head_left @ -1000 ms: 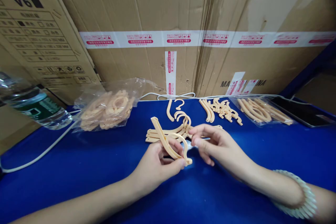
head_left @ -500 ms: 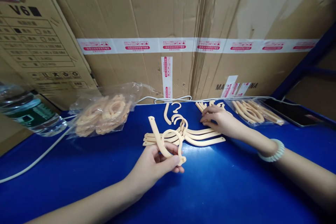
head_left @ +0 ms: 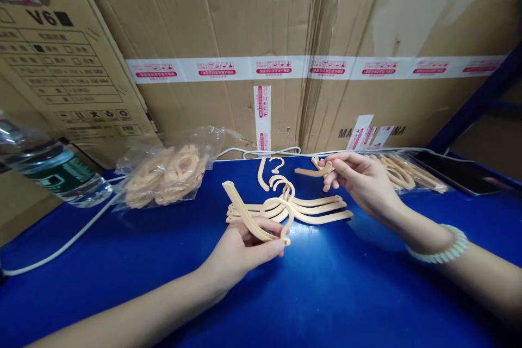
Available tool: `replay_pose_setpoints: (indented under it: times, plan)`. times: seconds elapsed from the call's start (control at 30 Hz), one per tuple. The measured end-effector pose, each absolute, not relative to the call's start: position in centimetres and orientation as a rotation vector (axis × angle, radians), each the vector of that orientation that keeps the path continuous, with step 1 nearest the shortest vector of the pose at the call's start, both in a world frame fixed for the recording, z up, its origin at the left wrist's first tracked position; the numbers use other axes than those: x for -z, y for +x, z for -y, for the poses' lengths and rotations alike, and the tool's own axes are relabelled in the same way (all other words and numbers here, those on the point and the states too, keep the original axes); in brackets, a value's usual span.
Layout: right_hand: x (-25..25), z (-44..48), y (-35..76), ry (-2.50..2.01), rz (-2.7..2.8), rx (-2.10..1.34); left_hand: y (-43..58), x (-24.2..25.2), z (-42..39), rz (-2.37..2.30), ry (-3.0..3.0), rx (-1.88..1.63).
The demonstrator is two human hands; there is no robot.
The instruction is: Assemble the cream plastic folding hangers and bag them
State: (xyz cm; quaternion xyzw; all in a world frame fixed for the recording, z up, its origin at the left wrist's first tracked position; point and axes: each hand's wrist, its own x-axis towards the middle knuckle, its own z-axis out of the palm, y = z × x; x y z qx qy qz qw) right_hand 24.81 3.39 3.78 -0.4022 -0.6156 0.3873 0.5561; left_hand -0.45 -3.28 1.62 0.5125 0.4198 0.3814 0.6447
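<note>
Between thumb and fingers, my left hand (head_left: 247, 244) pinches a cream plastic hanger arm (head_left: 240, 211) together with a curved hanger hook (head_left: 290, 217), their ends meeting near my fingertips. My right hand (head_left: 362, 179) is closed on another hanger arm (head_left: 312, 173), held raised and pointing left. Behind my left hand lies a stack of several hangers (head_left: 320, 211), hooks toward the back. Farther back rest a loose hanger arm (head_left: 262, 175) and a small loose hook (head_left: 278, 164). A few more loose pieces (head_left: 325, 187) are partly hidden by my right hand.
A clear bag of hanger pieces (head_left: 165, 176) lies left on the blue table (head_left: 310, 299), near a water bottle (head_left: 61, 174). At right are another bag of arms (head_left: 411, 174) and a dark phone-like device (head_left: 452, 173). White cable (head_left: 67, 250) and cardboard boxes (head_left: 220, 16) edge the back.
My right hand has lifted a hanger arm from the loose pieces at the back and turned. My left hand has tilted the arm and hook slightly.
</note>
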Motion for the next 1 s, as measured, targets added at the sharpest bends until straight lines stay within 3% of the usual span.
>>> replay_pose_setpoints:
  times: [0.13, 0.5, 0.67, 1.0]
  plan:
    - [-4.5, -1.1, 23.2, -0.867, 1.157, -1.303, -0.5, -1.6, 3.2, -0.969, 1.159, -0.871]
    - [-3.0, 2.2, 20.5, -0.895, 1.046, -1.586, -0.6, -1.6, 3.3, -0.959, 1.285, -0.875]
    - [-2.0, 2.2, 20.4, -0.755, 0.986, -1.874, -0.6, -1.7, 3.2, -0.953, 1.249, -0.88]
    - [-1.3, 2.5, 20.0, -0.788, 1.13, -1.887, -0.7, -1.5, 3.1, -0.886, 1.255, -0.842]
